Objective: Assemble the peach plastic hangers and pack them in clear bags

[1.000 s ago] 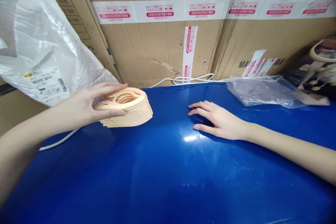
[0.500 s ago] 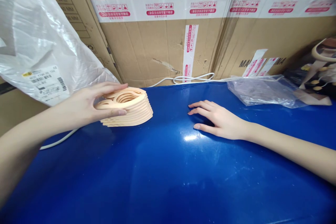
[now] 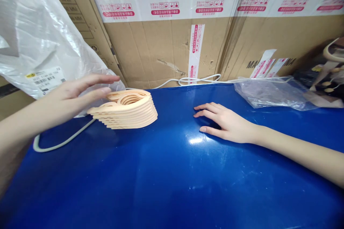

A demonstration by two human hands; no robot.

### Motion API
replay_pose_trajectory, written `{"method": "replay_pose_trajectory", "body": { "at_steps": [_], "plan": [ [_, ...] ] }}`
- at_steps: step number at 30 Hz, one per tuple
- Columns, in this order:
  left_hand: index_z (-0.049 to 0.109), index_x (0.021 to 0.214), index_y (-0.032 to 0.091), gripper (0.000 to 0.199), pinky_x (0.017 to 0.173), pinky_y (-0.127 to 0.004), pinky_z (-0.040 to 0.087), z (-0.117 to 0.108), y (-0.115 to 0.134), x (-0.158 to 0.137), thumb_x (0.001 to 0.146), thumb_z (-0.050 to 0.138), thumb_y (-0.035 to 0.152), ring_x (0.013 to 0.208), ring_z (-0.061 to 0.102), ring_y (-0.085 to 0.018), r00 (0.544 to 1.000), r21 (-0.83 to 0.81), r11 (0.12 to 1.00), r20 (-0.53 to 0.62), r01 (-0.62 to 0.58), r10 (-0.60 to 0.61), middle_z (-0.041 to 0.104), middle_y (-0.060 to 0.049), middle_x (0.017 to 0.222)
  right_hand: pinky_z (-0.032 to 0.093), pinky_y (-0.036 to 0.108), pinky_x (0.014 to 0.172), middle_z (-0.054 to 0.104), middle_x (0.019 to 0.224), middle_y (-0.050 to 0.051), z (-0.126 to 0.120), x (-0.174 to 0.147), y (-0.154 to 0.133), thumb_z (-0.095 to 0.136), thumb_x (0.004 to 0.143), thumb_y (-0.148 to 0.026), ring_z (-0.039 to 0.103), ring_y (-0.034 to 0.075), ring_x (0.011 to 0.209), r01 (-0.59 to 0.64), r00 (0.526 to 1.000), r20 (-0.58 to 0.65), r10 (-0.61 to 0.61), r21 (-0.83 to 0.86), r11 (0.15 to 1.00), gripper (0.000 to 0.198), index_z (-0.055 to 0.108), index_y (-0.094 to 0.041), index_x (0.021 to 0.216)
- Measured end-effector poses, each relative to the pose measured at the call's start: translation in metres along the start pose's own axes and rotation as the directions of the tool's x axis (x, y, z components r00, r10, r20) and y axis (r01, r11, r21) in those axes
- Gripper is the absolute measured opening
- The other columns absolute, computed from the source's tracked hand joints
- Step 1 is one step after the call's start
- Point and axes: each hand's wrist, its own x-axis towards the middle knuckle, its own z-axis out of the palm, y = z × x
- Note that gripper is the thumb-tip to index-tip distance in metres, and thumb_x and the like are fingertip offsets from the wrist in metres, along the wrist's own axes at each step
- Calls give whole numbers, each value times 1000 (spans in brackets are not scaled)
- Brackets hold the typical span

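A neat stack of flat peach-coloured pieces with rounded cut-outs sits on the blue tabletop, left of the middle. Their exact kind is unclear to me. Just above the stack's left end is my left hand, fingers stretched out and thumb apart, holding nothing. The thumb tip overlaps the stack's upper edge in the picture, and I cannot tell whether it touches. Over to the right, my right hand rests palm down on the tabletop with its fingers spread, also holding nothing.
Large cardboard boxes stand along the back edge. A white plastic bag with a label hangs at the left. White cable runs behind and left of the stack. A clear plastic bag lies at back right.
My left hand has let go of the stack and lifted up and to the left, uncovering its left end. The stack and my right hand stay put.
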Motion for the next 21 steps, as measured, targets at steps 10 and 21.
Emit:
{"method": "replay_pose_trajectory", "body": {
  "at_steps": [10,21],
  "plan": [
    [67,115,24,72,98,-43,45,-11,-25,7,74,45,78,106,63,-29,992,150,987,105,55,-71,71,0,116,43,46,100,55,134,13,1,0,1,48,97,-47,53,27,121,7,1000,-7,-7,-1,1000,39,59,-20,122],
    [67,114,19,64,89,-38,49,-7,-23,4,84,42,70,95,66,-25,993,172,984,101,37,-55,72,0,110,42,46,101,54,135,12,1,-1,1,47,97,-47,53,25,120,1,1000,3,-1,-11,1000,39,58,-20,122]
  ]
}}
